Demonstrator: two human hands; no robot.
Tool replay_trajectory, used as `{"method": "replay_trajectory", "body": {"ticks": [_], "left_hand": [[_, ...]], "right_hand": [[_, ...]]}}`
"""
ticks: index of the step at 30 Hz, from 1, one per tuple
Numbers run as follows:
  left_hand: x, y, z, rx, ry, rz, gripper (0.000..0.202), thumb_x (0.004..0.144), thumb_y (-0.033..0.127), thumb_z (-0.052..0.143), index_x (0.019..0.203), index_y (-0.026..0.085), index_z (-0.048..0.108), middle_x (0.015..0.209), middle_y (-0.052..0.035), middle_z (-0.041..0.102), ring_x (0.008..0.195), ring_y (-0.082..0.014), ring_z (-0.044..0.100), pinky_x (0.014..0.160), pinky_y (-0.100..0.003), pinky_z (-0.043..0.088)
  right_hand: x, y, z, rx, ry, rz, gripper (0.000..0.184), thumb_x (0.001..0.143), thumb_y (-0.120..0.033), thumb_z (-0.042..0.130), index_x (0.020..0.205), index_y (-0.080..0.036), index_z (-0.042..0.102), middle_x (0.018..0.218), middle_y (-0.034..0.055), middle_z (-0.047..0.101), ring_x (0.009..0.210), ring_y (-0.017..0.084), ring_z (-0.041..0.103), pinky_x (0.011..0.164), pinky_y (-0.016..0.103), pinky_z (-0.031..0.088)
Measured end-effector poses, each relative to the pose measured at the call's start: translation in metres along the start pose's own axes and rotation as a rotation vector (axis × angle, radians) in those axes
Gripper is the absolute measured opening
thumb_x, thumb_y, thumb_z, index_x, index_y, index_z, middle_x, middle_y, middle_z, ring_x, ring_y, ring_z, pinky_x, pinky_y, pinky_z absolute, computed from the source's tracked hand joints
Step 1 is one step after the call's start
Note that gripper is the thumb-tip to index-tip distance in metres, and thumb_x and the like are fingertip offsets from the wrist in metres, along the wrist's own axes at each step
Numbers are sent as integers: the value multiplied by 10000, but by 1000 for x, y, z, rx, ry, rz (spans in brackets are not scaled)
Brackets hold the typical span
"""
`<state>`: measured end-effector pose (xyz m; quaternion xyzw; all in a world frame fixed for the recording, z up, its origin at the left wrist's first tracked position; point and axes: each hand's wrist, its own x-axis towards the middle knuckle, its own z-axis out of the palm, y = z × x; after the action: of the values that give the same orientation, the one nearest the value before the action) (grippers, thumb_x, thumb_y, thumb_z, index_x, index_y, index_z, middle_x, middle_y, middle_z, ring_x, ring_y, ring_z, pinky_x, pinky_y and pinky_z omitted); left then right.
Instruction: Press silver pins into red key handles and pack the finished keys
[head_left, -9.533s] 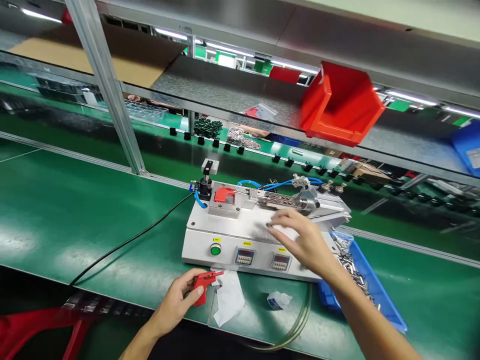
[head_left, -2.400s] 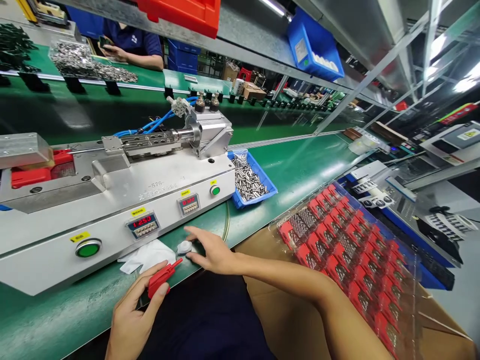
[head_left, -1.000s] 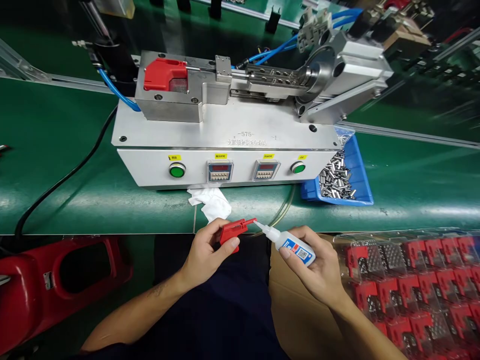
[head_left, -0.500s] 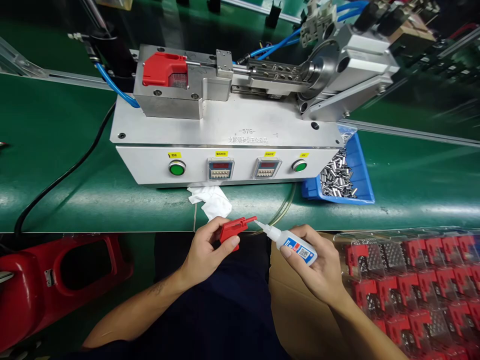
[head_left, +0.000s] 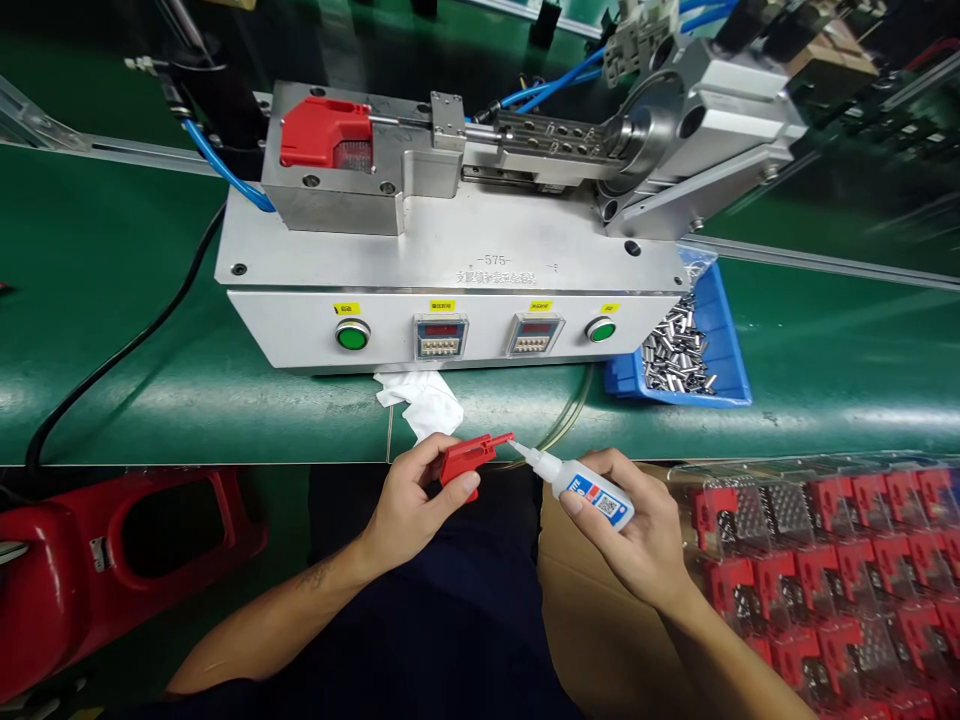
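Between the fingers and thumb of my left hand (head_left: 416, 505) is a red plastic part (head_left: 466, 460), its thin stem pointing right. My right hand (head_left: 634, 525) grips a white glue bottle (head_left: 596, 493) with a blue and red label, tilted so its narrow nozzle reaches up and left. The nozzle tip is at the end of the red stem; whether they touch I cannot tell. Behind my hands stands a metal press fixture (head_left: 450, 265), with another red part (head_left: 324, 133) seated in its block and a steel rod against that part's right side.
A blue bin (head_left: 731, 345) of small metal pins stands right of the fixture. White tissue (head_left: 431, 403) lies at its front edge. Clear trays of red parts (head_left: 814, 570) are at the lower right, beside cardboard (head_left: 592, 610). A red stool (head_left: 60, 590) stands at the left.
Both hands, the red part and the glue bottle stay practically where they were. The view of the fixture has shifted very slightly.
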<state>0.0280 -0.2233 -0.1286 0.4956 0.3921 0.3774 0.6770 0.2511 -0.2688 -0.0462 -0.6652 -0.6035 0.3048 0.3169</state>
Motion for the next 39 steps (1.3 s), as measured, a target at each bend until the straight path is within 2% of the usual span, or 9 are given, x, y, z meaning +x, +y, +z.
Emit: {"method": "replay_trajectory", "body": {"ticks": [9,15,17,23,27,30,34,37,39], "left_hand": [[0,0,0,-44,-10,-11,173,938,344,737,967,179,697,779,0,655,676,-133,617,638,-213,520],[2,1,-2,-110,63,-99,272,880,394,795,1023,185,694,837,-9,692,707,-128,621,647,-198,534],[3,1,-5,-129,63,-126,306,865,422,805,1020,183,693,814,-5,687,681,-120,605,624,-189,523],[-2,-6,-22,-97,157,-181,396,826,471,842,1062,184,705,831,-12,707,698,-125,614,629,-181,511],[1,-17,-42,-84,269,-214,503,767,493,890,1119,185,704,904,-40,744,760,-156,654,635,-191,528],[4,-23,-58,-62,272,-237,541,727,508,912,1107,182,708,875,-41,740,747,-166,653,627,-205,543],[5,-27,-71,-33,220,-291,571,706,518,922,1113,178,713,844,-49,730,731,-183,656,627,-236,564],[6,-29,-72,-18,188,-279,563,708,517,920,1108,176,717,903,-76,745,786,-210,679,667,-263,582],[8,-29,-72,-10,165,-264,547,711,514,918,1095,179,719,927,-84,751,802,-216,684,672,-264,580]], "right_hand": [[1,4,0,128,17,48,160,944,-390,685,911,-241,638,730,-6,626,579,139,528,533,263,422],[19,21,5,324,-106,67,185,956,-410,685,1039,-266,605,1052,63,727,988,240,686,854,353,544],[29,29,11,245,-88,8,149,944,-350,692,1038,-262,616,1121,68,710,1046,247,670,910,374,532],[46,55,36,-61,-45,-163,144,917,-202,664,1052,-237,630,1010,61,703,949,246,657,887,399,533],[43,63,35,-149,-110,-181,350,891,-152,660,1228,-233,610,1175,96,713,1093,267,659,972,440,546],[38,58,14,-167,-107,-225,465,887,-101,593,1335,-225,584,1251,111,699,1147,255,661,981,431,563],[44,56,-43,-207,111,-223,233,961,-195,551,1148,-229,687,1076,72,745,964,217,706,875,384,599],[66,71,-87,-369,260,-104,202,964,-255,547,1076,-223,712,1016,60,754,914,221,709,829,375,603],[86,87,-107,-556,250,41,256,948,-225,529,1126,-203,711,1065,78,756,937,231,711,846,372,591]]}}
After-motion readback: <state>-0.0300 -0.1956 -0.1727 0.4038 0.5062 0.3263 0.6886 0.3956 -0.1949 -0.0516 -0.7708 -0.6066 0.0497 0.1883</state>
